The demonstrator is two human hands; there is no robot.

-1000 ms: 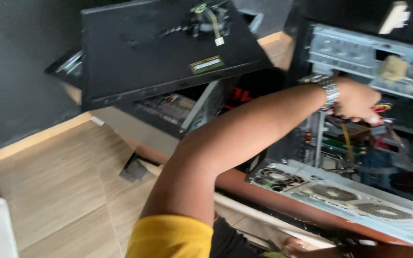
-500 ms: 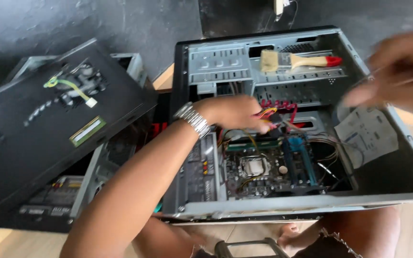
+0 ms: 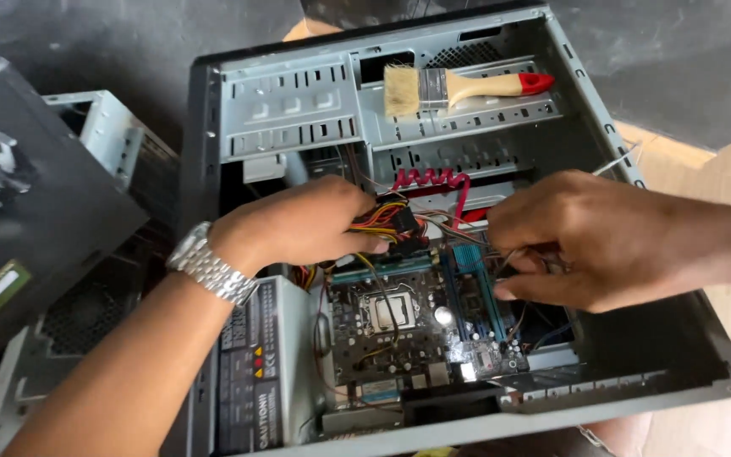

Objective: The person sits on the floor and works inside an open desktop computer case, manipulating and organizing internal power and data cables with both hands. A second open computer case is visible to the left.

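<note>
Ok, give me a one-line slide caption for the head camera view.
Left hand grips a cable bundle inside an open computer case; right hand pinches thin wires beside the motherboard, paintbrush resting above.

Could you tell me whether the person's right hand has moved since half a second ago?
Yes. The right hand has come down from the open grey computer case's upper right rim to the cables over the motherboard.

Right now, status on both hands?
Left hand gripping cable bundle. Right hand pinching thin wires over motherboard. Brush parked on drive bay.
</note>
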